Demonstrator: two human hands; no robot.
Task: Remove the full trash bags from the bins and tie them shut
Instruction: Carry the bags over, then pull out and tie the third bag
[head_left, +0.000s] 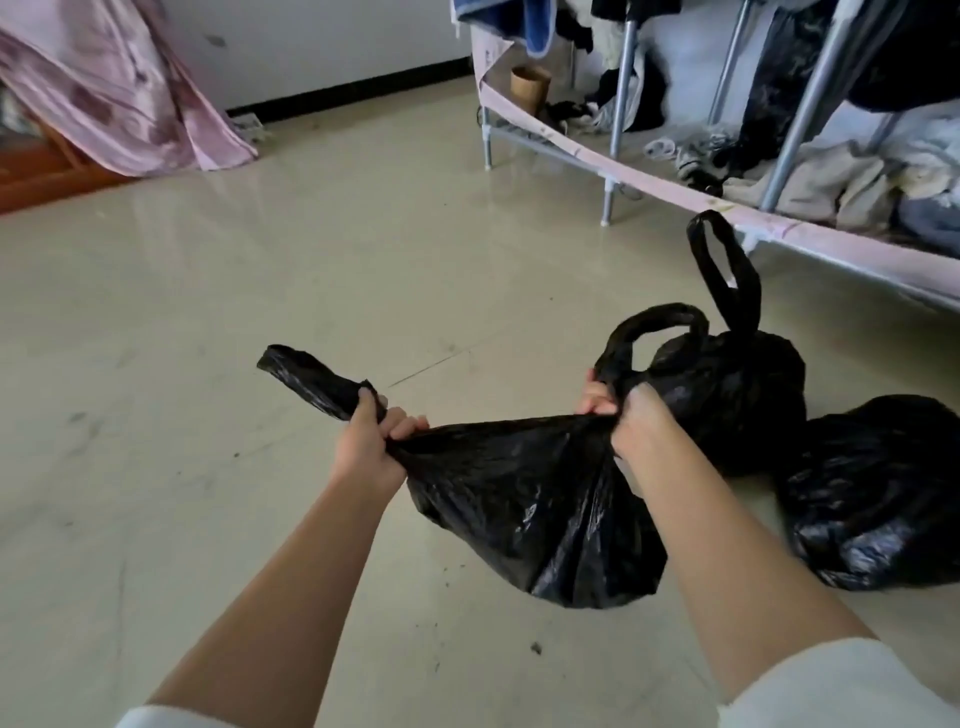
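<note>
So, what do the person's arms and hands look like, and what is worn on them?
Both forearms are bare. A white sleeve of soft-looking fabric is pushed up near the right elbow, and the edge of a matching white sleeve shows at the left elbow. The left hand and the right hand wear no gloves. No watch, ring or bracelet is visible.

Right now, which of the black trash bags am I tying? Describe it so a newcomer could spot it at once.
Start at the metal clothes rack on the right and come down the tiled floor toward the three black bags. Yours is the nearest bag, left of the other two. Only it is stretched between the left hand and right hand, each holding one handle.
</note>
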